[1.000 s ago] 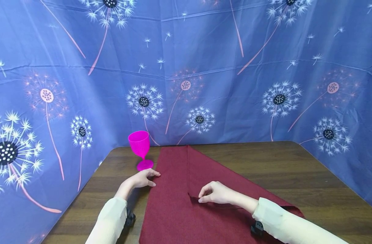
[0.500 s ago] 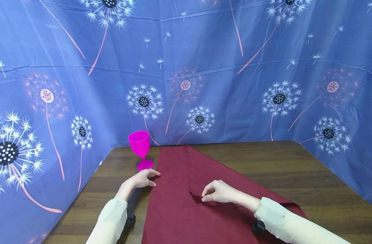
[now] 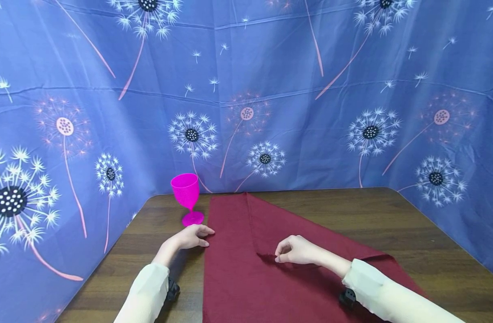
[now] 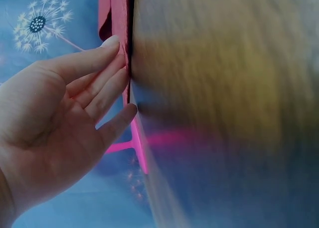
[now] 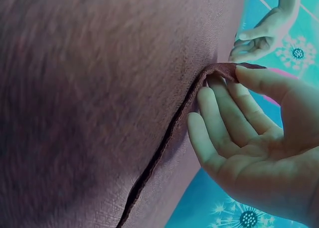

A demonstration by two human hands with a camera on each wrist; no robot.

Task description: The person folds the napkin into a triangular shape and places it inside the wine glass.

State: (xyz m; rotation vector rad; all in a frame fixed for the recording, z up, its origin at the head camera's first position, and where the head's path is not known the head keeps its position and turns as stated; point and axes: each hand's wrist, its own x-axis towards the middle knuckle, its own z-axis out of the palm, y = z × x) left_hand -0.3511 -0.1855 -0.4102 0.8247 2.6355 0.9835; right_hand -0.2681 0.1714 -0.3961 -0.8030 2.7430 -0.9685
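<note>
A dark red cloth (image 3: 234, 278) lies on the table, with its right part folded over into a slanting flap. My right hand (image 3: 297, 250) pinches the flap's corner between thumb and fingers; in the right wrist view the cloth's hemmed edge (image 5: 219, 71) runs up to the thumb. At the cloth's left edge rests my left hand (image 3: 191, 237), fingers extended and touching the border. The left wrist view shows that hand (image 4: 75, 96) with its fingertips against the cloth edge (image 4: 121, 18).
A bright pink goblet (image 3: 186, 193) stands upright just beyond my left hand, left of the cloth. The wooden table (image 3: 351, 206) meets a blue dandelion-print curtain (image 3: 311, 134) at the back and sides.
My right hand has shifted slightly to the right, drawing the pinched corner with it. The cloth's near left edge has moved right too. My left hand stays in nearly the same spot.
</note>
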